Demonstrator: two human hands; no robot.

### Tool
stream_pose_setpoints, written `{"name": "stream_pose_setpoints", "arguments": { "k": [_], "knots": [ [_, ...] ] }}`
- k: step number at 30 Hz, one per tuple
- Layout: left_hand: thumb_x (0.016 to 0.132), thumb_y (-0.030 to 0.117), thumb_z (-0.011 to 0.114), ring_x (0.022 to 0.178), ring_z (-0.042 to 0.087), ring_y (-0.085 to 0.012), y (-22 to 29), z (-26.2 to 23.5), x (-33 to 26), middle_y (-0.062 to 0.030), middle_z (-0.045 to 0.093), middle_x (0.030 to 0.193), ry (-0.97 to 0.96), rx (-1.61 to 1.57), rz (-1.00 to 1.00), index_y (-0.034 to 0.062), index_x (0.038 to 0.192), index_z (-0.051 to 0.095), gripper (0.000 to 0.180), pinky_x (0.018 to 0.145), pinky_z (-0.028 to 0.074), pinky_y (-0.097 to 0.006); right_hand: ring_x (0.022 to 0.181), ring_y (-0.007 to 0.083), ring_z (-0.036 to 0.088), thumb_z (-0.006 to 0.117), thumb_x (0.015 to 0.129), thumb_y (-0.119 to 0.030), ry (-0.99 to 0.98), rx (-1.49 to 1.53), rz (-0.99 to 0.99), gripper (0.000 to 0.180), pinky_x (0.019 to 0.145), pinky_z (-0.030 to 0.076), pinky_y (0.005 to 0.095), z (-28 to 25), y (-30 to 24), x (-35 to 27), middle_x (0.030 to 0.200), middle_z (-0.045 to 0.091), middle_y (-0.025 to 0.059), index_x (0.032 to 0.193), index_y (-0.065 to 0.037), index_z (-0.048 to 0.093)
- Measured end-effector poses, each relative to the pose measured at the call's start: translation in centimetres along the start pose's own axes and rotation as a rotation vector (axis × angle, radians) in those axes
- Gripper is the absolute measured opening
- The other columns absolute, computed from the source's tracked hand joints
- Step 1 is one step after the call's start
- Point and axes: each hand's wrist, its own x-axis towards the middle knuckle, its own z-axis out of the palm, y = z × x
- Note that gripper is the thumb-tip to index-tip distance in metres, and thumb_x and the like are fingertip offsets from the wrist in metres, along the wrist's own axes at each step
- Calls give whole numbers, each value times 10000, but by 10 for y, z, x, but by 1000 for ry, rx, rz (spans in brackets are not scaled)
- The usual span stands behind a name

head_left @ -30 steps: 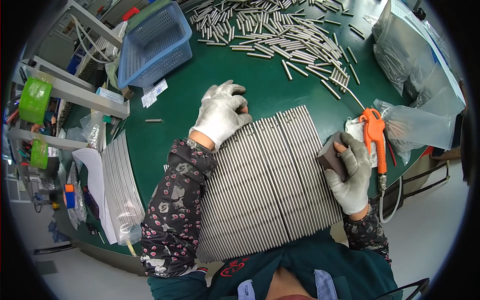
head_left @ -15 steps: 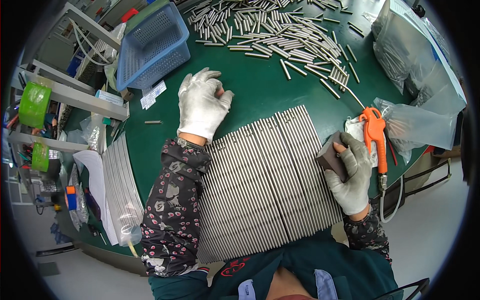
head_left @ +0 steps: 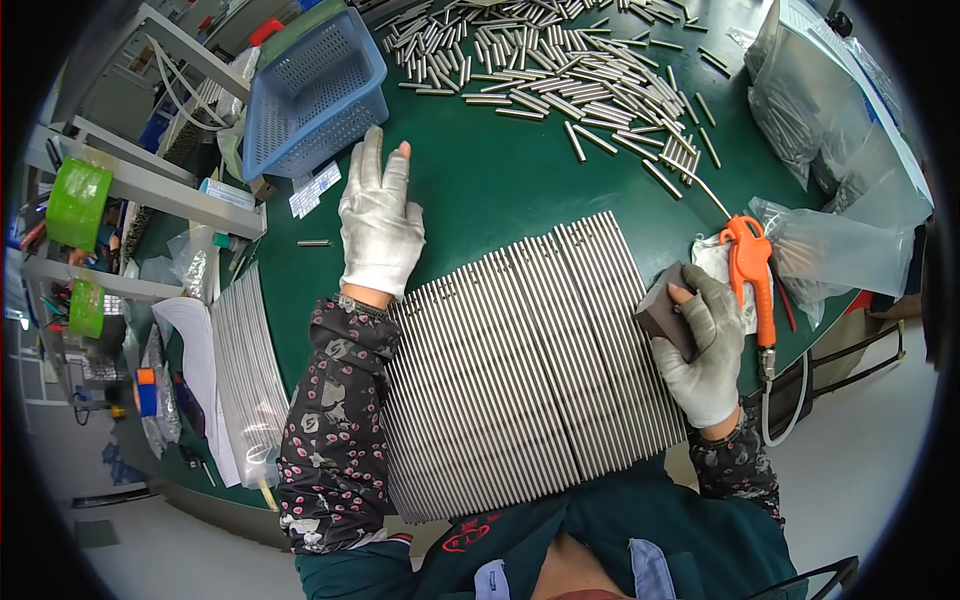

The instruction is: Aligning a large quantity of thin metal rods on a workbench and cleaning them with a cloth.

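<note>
A wide bed of thin, shiny metal rods [head_left: 490,375] lies side by side on the green table in front of me. My left hand [head_left: 383,218], in a white glove with a bare fingertip showing, hovers or rests beyond the rods' upper left corner. Its fingers point away from me, stretched out, with nothing in them. At the right edge of the rods, my right hand [head_left: 708,345] wears a greyish, worn glove and is closed around a dark brown block [head_left: 662,312]. The block appears to touch the outermost rods.
Many short metal pins [head_left: 575,85] are scattered at the back. A blue plastic basket [head_left: 318,100] stands back left, with a single pin [head_left: 313,243] nearer me. An orange air blow gun [head_left: 750,265] lies at right beside plastic bags [head_left: 840,235]. Bagged rods [head_left: 247,365] lie left.
My left hand has moved to the left, and its fingers have straightened from a curled pose. The rods' left side has spread slightly leftward. My right hand and the block stay put.
</note>
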Motion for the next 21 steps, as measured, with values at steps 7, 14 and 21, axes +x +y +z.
{"name": "stream_pose_setpoints", "arguments": {
  "k": [7,14,21],
  "knots": [
    [780,281,683,1380,337,-358,48,-38,-38,-209,359,1471,-271,-369,279,42,1446,340,787,1137,272,-455,1122,377,543,675,618,-96,14,6,-15,501,963,422,472,-2,0,0,1217,574,200,1107,-13,606],
    [700,607,673,1418,260,-312,106,-59,-77,-149,313,1506,-745,-454,634,101,1452,319,973,1166,115,-561,1120,380,541,686,624,-103,9,4,-8,493,962,422,472,-1,0,0,1225,570,197,1102,-14,606],
    [718,633,650,1419,255,-285,112,-53,-81,-126,317,1507,-696,-426,635,88,1403,403,909,1169,101,-564,1112,371,546,692,627,-112,9,2,2,492,963,424,462,-2,-1,-1,1224,570,196,1101,-13,610]
  ]
}}
